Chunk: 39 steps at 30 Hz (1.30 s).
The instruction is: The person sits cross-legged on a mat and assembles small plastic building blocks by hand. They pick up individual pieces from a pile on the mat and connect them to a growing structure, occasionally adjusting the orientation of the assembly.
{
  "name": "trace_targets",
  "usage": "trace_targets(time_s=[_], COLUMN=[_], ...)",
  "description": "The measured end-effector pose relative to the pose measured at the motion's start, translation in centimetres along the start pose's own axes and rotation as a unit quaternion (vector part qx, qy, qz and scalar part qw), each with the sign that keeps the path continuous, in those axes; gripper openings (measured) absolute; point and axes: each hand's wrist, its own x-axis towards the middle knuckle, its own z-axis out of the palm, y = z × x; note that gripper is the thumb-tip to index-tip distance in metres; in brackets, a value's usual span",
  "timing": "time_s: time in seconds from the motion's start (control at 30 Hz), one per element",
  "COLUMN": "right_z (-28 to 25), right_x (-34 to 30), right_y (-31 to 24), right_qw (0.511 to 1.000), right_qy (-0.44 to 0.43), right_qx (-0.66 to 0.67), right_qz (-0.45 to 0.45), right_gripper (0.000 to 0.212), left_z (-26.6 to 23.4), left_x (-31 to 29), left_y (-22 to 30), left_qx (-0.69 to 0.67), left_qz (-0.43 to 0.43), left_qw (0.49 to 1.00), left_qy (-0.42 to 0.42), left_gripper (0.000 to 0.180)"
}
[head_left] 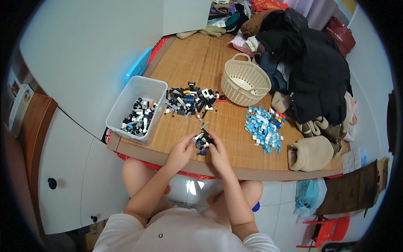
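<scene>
My left hand (pixel 181 150) and my right hand (pixel 219 156) are close together over the near edge of the mat. Their curled fingers close from both sides on a small cluster of black, white and grey toy building bricks (pixel 202 140). Whether the bricks are joined is too small to tell, and the fingers partly hide them. A few loose pieces, one of them blue, lie right beside the fingers. Just beyond spreads a larger heap of mixed building bricks (pixel 191 101), mostly black, white, grey and dark blue.
To the left, a clear plastic box (pixel 157 113) holds more bricks, with a blue lid (pixel 138 66) behind it. Blue and white pieces (pixel 264 130) and a puzzle cube (pixel 278 119) lie right. Beyond are a beige basket (pixel 245 82), piled dark clothes (pixel 315 75) and a beige roll (pixel 310 153).
</scene>
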Motion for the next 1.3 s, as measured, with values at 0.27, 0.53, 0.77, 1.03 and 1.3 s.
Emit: trace_targets(time_s=[0.27, 0.53, 0.77, 1.03, 1.3], right_z=[2.0, 5.5, 6.3, 6.4, 6.5], right_x=[-6.3, -7.1, -5.9, -4.9, -4.5], right_y=[-1.3, -3.1, -3.2, -3.0, -3.7], right_qw=[0.988, 0.963, 0.967, 0.959, 0.947], right_qy=[0.121, 0.123, 0.115, 0.112, 0.139], right_qx=[0.073, 0.211, 0.192, 0.203, 0.253], right_qz=[0.061, 0.116, 0.120, 0.163, 0.141], right_gripper=[0.057, 0.070, 0.067, 0.063, 0.061], left_z=[0.3, 1.0, 1.8, 2.5, 3.1], left_x=[-3.5, -2.9, -2.4, -2.4, -3.1], left_y=[1.6, 1.2, 0.9, 0.7, 3.1], left_qx=[-0.180, -0.096, -0.160, -0.201, -0.336], left_qz=[-0.081, -0.017, -0.109, -0.127, -0.188], left_qw=[0.980, 0.994, 0.981, 0.971, 0.922], left_qy=[0.016, 0.041, 0.003, -0.025, 0.044], left_gripper=[0.040, 0.043, 0.045, 0.043, 0.044])
